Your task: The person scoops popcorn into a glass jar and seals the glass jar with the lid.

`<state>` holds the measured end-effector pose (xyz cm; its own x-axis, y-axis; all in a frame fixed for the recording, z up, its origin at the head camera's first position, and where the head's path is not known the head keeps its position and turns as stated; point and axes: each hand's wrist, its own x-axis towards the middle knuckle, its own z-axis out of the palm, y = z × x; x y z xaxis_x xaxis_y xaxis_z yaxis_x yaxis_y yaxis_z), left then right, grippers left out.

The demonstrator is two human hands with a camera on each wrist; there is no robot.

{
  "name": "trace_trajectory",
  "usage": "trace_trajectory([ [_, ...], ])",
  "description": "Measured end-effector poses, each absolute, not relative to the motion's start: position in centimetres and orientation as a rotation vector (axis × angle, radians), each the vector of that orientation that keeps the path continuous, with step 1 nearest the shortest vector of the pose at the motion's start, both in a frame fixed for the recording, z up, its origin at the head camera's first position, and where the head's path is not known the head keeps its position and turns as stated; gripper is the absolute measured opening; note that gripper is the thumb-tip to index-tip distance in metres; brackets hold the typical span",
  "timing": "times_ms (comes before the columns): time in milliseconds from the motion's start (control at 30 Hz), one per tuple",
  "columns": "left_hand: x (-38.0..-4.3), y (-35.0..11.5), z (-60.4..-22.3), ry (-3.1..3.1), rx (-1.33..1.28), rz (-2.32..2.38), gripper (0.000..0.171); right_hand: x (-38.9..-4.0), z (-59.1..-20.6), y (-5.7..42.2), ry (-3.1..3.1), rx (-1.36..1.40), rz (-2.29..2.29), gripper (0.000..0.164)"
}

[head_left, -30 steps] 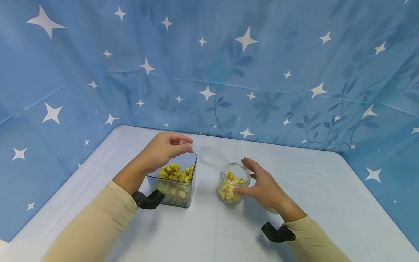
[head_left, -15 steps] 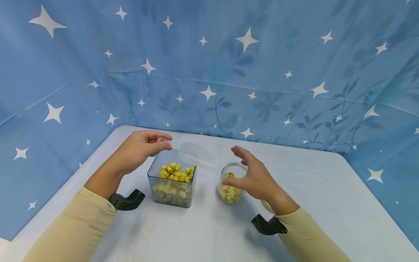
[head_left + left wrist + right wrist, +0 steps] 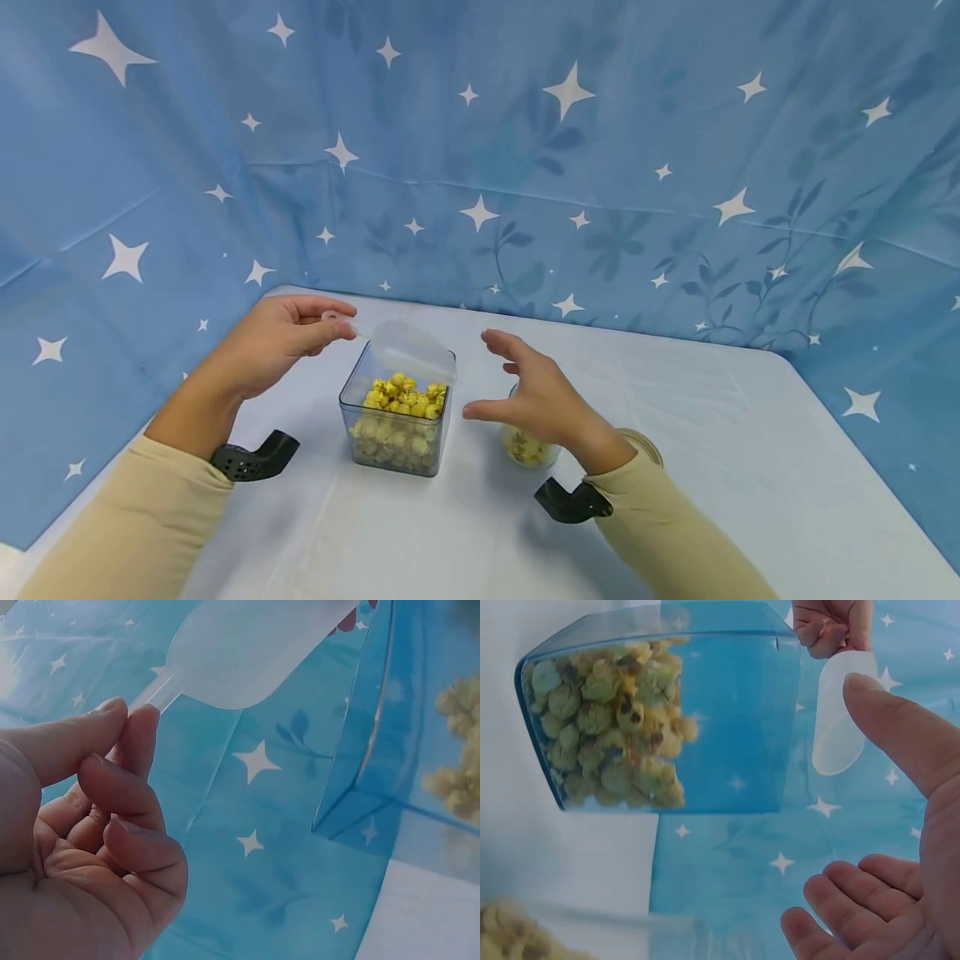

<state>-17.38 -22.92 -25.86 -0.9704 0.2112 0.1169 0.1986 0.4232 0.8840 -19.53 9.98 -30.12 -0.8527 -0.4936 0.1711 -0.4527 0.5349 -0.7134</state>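
My left hand [image 3: 273, 342] pinches the handle of a translucent white scoop [image 3: 408, 348] between thumb and fingertips. In the head view the scoop hangs over the far rim of a clear square container [image 3: 393, 427] of yellow popcorn [image 3: 405, 396]. The left wrist view shows the scoop [image 3: 232, 652] with nothing visible in it. My right hand [image 3: 536, 396] is held in the air, thumb and fingers spread apart, between the container and a glass jar [image 3: 528, 450]. That jar holds popcorn and is partly hidden behind the right hand, which grips nothing.
A round lid [image 3: 643, 446] lies on the white table [image 3: 720, 433], to the right of the jar and partly behind the right forearm. A blue star-patterned cloth [image 3: 480, 150] hangs behind the table.
The left hand has moved left with the scoop, from beside the jar to over the container. My right hand has left the jar's side and moved left toward the container.
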Motion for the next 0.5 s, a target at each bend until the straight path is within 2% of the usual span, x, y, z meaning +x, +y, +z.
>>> trace_trajectory([
  [500,-17.0,-25.1,-25.9,2.760,0.249,1.467,0.041,-20.2,-30.6,7.2,2.566,-0.879,-1.152,0.103],
])
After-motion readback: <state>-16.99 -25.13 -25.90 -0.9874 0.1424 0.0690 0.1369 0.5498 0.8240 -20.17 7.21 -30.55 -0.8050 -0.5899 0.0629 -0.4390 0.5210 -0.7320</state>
